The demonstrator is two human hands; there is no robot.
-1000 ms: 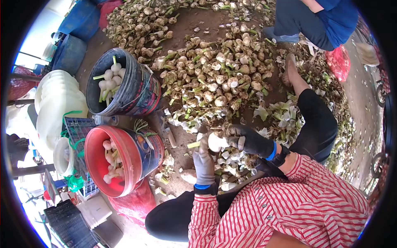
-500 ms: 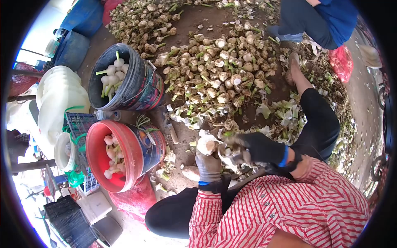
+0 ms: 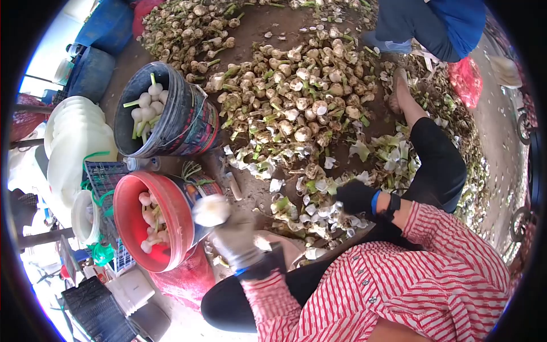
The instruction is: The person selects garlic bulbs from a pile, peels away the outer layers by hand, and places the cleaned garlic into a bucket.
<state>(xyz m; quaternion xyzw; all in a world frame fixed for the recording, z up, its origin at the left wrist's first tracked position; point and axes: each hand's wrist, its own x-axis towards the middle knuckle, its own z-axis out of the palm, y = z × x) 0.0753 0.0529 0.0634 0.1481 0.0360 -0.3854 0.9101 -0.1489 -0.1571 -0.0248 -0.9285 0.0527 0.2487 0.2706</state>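
Note:
My left hand [image 3: 235, 240], in a pale grey glove and smeared by motion, is closed on a garlic bulb [image 3: 211, 210]. The bulb looks white and stripped of its outer skin, near the rim of the red bucket [image 3: 181, 219]. Several peeled garlic bulbs with stems lie inside that bucket. My right hand [image 3: 354, 198], in a dark glove, is held over the loose garlic skins [image 3: 333, 222]. Its fingers look curled in; what they hold, if anything, is hidden. A heap of unpeeled garlic [image 3: 296, 97] covers the ground ahead.
A dark bucket [image 3: 126, 122] with peeled white bulbs stands beyond the red one. White lids [image 3: 80, 148] and a blue crate [image 3: 108, 176] are at the left. Another person's leg [image 3: 396, 25] is at the upper right, near a red bag [image 3: 465, 82].
My left hand has swung left with the garlic bulb, from above the skins to beside the red bucket. My right hand has parted from the bulb and moved slightly right.

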